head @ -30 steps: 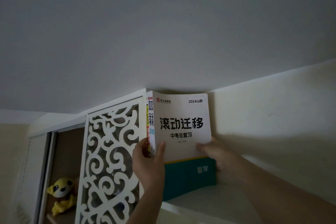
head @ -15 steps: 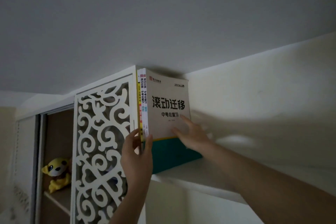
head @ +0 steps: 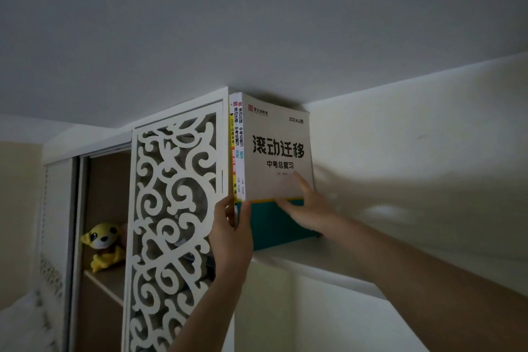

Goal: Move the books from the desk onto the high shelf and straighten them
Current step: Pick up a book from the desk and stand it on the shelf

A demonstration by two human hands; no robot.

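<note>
Two or three books (head: 274, 151) stand upright on the high white shelf (head: 320, 263), pushed against the carved cabinet side just under the ceiling. The nearest one shows a white cover with black lettering and a teal lower band. My left hand (head: 233, 228) grips the spines at their lower front corner, thumb on the teal band. My right hand (head: 307, 206) lies with straight fingers flat against the front cover, near its far edge.
A white cabinet door with cut-out scrollwork (head: 174, 226) stands left of the books. Behind it, a yellow plush toy (head: 103, 246) sits on a lower wooden shelf. The ceiling is close above the books, and the shelf runs on to the right along the wall.
The view has shifted while the books stayed upright. My right hand slid from the cover's lower right edge up onto the cover face with fingers spread flat. My left hand keeps its grip.
</note>
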